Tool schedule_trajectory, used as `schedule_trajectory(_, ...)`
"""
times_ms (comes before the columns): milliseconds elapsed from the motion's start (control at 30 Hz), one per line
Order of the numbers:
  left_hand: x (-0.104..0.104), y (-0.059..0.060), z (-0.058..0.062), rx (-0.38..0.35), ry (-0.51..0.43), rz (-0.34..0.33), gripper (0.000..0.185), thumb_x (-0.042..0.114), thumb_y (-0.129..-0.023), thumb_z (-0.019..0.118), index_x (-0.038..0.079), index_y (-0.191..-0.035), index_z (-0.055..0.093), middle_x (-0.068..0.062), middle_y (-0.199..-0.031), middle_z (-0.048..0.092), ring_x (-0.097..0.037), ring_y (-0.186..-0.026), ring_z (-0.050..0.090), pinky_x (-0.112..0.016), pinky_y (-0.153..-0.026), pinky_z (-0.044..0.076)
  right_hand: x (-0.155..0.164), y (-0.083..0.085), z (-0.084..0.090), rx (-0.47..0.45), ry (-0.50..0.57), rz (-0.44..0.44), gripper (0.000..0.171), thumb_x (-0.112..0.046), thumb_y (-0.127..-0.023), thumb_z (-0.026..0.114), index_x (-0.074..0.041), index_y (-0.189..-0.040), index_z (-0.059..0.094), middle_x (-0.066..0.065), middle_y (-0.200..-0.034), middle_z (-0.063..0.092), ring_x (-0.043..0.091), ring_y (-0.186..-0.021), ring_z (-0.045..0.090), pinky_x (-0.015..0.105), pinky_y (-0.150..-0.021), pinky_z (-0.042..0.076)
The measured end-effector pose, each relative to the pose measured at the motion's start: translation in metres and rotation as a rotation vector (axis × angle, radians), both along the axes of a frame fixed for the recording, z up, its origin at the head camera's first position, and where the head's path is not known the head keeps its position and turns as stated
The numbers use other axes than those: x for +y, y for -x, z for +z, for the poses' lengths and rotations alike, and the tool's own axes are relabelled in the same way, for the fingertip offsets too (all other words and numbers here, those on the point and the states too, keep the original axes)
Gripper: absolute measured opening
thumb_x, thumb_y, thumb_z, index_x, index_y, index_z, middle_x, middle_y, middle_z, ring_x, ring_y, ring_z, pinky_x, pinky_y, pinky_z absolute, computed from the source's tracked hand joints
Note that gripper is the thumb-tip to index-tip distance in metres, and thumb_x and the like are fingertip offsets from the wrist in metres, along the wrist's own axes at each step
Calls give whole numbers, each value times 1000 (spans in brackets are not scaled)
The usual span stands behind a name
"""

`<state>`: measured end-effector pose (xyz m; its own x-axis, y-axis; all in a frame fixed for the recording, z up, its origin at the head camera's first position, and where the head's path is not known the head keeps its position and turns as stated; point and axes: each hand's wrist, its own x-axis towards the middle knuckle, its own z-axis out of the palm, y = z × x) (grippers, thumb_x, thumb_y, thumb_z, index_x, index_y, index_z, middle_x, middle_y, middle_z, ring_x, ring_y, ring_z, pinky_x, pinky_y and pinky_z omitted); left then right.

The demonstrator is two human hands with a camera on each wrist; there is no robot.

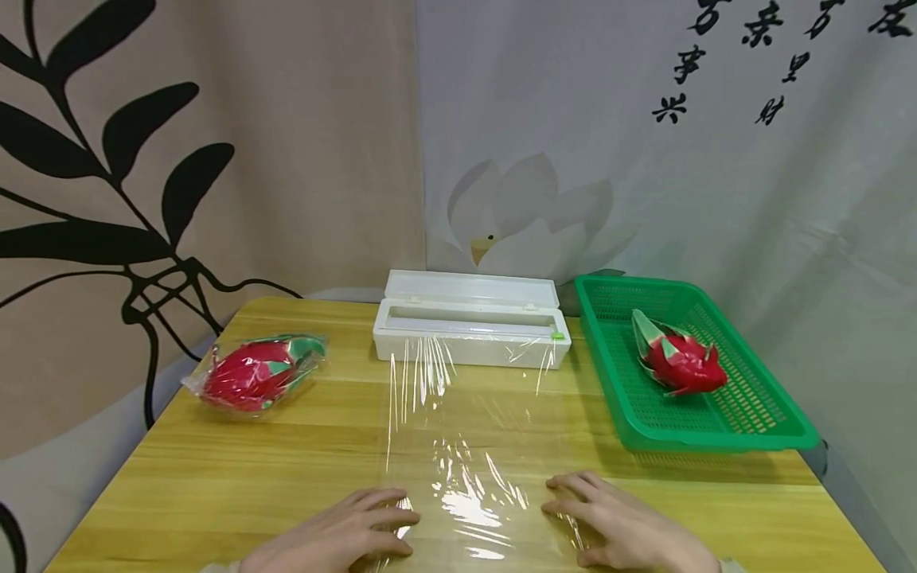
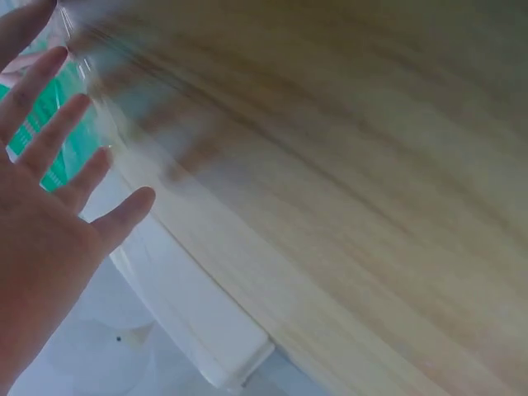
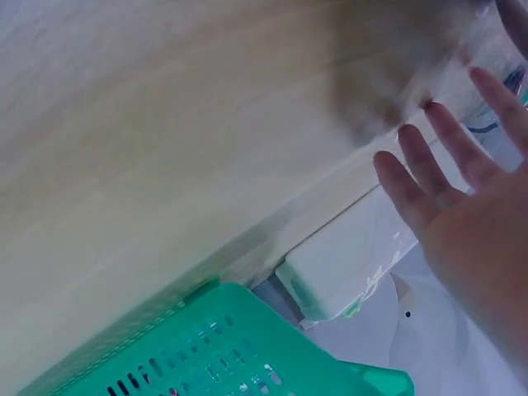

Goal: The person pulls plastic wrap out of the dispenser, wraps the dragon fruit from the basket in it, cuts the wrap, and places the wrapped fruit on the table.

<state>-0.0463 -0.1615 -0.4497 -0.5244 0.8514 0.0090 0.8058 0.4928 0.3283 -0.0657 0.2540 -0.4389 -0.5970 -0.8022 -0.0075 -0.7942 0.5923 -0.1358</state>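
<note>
Wooden and pale yellow, the table (image 1: 215, 469) carries everything here, and at its middle a sheet of cling film (image 1: 466, 446) is drawn out toward the near edge from the white dispenser box (image 1: 471, 328) at the far side, to which it appears still joined. A green basket (image 1: 752, 414) is set at the far right with a bare dragon fruit (image 1: 680, 362) lying in it, while a wrapped dragon fruit (image 1: 258, 372) is seen at the far left, well apart from the sheet. The film is pressed flat at its near end by both hands: the left hand (image 1: 337, 537) lies on the left near corner and the right hand (image 1: 623, 525) on the right near corner, each with fingers straight and spread, nothing being gripped. Judged from this, the sheet is being smoothed down. The step is best done with even pressure from both palms, worked outward toward the side edges, so that the ripples visible near the box and between the hands are eased out. Tension should be kept light, since the film clings to itself readily, and the corners should be held down so that the sheet is not dragged askew.
</note>
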Motion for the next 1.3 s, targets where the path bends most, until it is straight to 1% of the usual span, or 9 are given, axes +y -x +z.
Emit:
schedule_trajectory(133,0,2,2,-57,27,-5,45,60,-93,38,37,-129,55,10,-145,46,-27,-137,40,-55,-99,43,4,2,2,-59,31,8,61,-38,-78,75,-30,-133,50,3,-141,46,24,-121,47,37,-88,55)
schedule_trajectory(300,0,1,2,-53,31,-5,46,60,-94,37,36,-129,55,9,-145,46,-28,-137,40,-58,-99,42,8,10,13,-5,99,-1,54,-35,-74,77,-28,-124,58,2,-133,53,25,-117,51,41,-87,55)
schedule_trajectory(533,0,1,-1,68,34,-33,44,57,-96,35,36,-129,55,7,-145,47,-29,-134,43,-57,-96,45,19,35,67,58,186,-73,34,-22,-84,72,-19,-117,64,-2,-117,64,19,-103,63,35,-82,57)
schedule_trajectory(633,0,0,-1,72,56,-42,46,58,-96,34,35,-131,54,6,-147,45,-30,-135,43,-58,-96,45,29,53,93,113,274,-107,29,-13,-83,71,-16,-112,67,-3,-109,68,15,-98,65,29,-81,57)
schedule_trajectory(800,2,-1,0,87,92,-45,50,60,-95,32,35,-133,51,4,-149,43,-31,-136,42,-59,-96,44,50,82,133,241,366,-274,26,-5,-83,70,-15,-107,69,-2,-99,71,2,-76,60,18,-67,51)
schedule_trajectory(867,2,-1,-1,107,98,-40,51,61,-94,32,35,-133,52,4,-149,43,-31,-136,42,-60,-96,44,58,93,147,254,377,-364,22,-7,-87,67,-13,-108,69,2,-99,71,6,-72,60,14,-65,47)
schedule_trajectory(967,3,-2,-2,149,92,-31,51,63,-94,32,35,-132,52,4,-148,44,-30,-134,44,-62,-94,44,71,108,163,223,380,-507,21,-15,-92,62,-8,-112,68,13,-108,69,23,-87,65,12,-69,48)
schedule_trajectory(1200,2,-2,-10,356,-4,-23,44,63,-92,39,38,-124,57,2,-136,53,-22,-121,48,-45,-86,45,96,137,167,43,343,-718,38,-28,-100,47,-2,-125,58,27,-130,54,43,-107,55,51,-81,49)
schedule_trajectory(1300,1,-4,-10,351,-2,14,46,64,-92,39,38,-127,53,1,-136,50,-24,-123,44,-47,-88,45,105,148,158,-3,288,-746,41,-27,-100,46,1,-130,53,30,-135,48,45,-114,49,60,-87,44)
